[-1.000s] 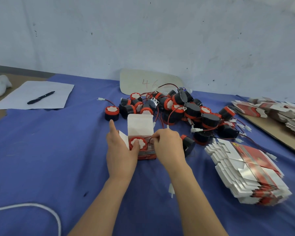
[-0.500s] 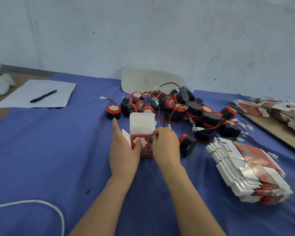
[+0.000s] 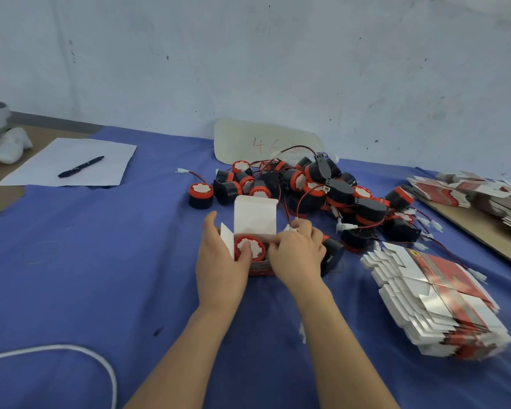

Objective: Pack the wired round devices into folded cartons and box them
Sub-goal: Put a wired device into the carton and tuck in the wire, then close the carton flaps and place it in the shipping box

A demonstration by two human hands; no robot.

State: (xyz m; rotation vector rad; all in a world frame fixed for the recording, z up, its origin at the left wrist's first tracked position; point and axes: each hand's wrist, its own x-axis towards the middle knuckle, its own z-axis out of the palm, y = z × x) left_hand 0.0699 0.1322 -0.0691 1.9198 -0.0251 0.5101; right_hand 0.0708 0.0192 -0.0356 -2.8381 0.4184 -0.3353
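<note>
A small red and white carton (image 3: 255,216) stands open on the blue cloth, its white lid flap up. Inside it sits a round black device with a red and white top (image 3: 248,247). My left hand (image 3: 220,261) holds the carton's left side, thumb pressing on the device's top, index finger straight up. My right hand (image 3: 297,255) is at the carton's right side, its fingers curled at the opening, a white connector by its fingertips. A pile of the same wired round devices (image 3: 316,190) lies just behind. A stack of flat cartons (image 3: 437,299) lies to the right.
One loose device (image 3: 200,195) stands left of the pile and another (image 3: 332,253) lies behind my right hand. White paper with a black pen (image 3: 81,166) lies far left. More flat cartons (image 3: 481,196) lie on brown board at the right. A white cord (image 3: 71,349) loops at bottom left.
My right hand's fingers have moved over the carton's open top toward the device. My left hand and the carton have stayed in place.
</note>
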